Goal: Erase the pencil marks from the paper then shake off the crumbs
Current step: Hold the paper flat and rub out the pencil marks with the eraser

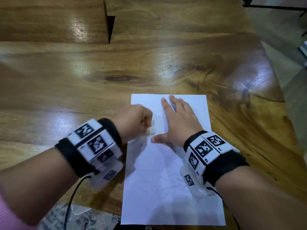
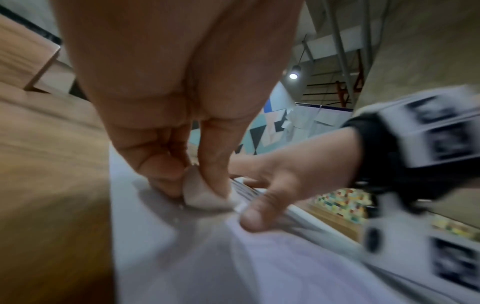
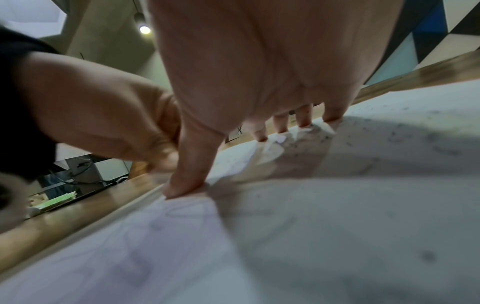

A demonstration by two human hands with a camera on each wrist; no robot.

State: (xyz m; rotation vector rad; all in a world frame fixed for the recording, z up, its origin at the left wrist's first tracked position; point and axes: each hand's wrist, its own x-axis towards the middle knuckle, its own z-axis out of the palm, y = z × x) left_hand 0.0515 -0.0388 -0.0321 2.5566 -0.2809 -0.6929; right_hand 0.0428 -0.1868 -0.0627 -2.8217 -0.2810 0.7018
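Observation:
A white sheet of paper lies on the wooden table, with faint pencil lines on its near half. My left hand is curled into a fist and pinches a small white eraser, whose tip touches the sheet near its left edge. My right hand lies flat on the paper's upper part, fingers spread, thumb just beside the eraser. Dark eraser crumbs are scattered over the sheet to the right of that hand. The left hand is motion-blurred.
A raised wooden block or shelf stands at the back left of the table. The table's right edge drops to the floor. The paper's near end overhangs the table's front edge. Cables hang from both wrist bands.

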